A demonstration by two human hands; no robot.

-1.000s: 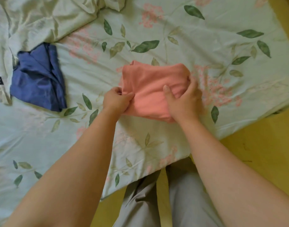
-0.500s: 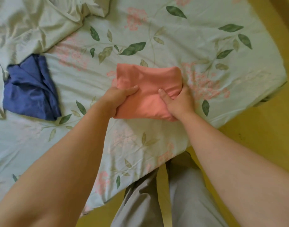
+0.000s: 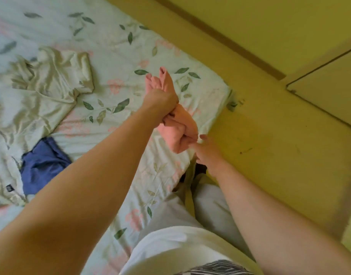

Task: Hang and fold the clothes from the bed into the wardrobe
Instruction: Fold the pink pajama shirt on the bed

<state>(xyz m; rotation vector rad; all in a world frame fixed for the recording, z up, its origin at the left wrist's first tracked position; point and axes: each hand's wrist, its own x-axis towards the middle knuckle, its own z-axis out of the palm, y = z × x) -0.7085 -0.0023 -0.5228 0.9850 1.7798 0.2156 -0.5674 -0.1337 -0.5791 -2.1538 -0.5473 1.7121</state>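
My left hand [image 3: 160,100] gripped the folded pink garment [image 3: 177,135], right hand [image 3: 209,157] slack-fingered beside it; cream shirt [image 3: 41,92] and blue garment [image 3: 43,165] lay unsorted on the bed [image 3: 115,46].

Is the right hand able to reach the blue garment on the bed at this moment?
Probably not directly. The right hand looks free, but the blue garment lies beyond the left forearm, which stretches across between them while the left hand grips the folded pink garment above the bed.

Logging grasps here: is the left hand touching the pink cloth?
Touching. The head view shows the left hand with its fingers curled round the middle of the folded pink cloth, which sticks out on both sides of the grip.
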